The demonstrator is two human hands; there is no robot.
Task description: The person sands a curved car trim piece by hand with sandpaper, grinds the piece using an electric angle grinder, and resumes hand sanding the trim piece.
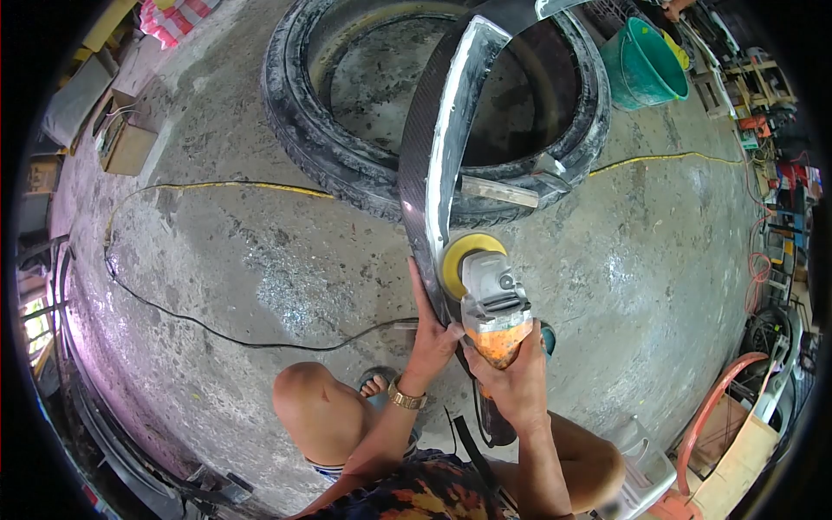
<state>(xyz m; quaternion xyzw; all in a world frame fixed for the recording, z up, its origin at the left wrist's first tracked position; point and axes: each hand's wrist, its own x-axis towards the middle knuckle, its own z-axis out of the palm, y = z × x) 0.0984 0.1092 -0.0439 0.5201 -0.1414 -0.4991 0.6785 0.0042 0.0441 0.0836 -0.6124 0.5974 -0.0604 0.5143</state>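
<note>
A long curved black panel (418,147) with a woven, carbon-like pattern runs up from my lap over the tyre, a white filler-like band (448,130) along its inner edge. My left hand (431,338) is closed around the panel's near part, thumb on the inner side. In my right hand (511,381) is an orange and grey angle grinder (496,303), gripped by its body. Its yellow round disc (464,260) sits against or very close to the panel's edge; whether it touches or spins I cannot tell. The grinder's rear is partly hidden by my hand.
A large tyre (295,130) lies flat on the concrete floor, with a flat strip (498,191) resting on its near side. A green bucket (637,69) stands at its right. A cable (199,321) crosses the floor at left. A white plastic chair (646,468) is at lower right.
</note>
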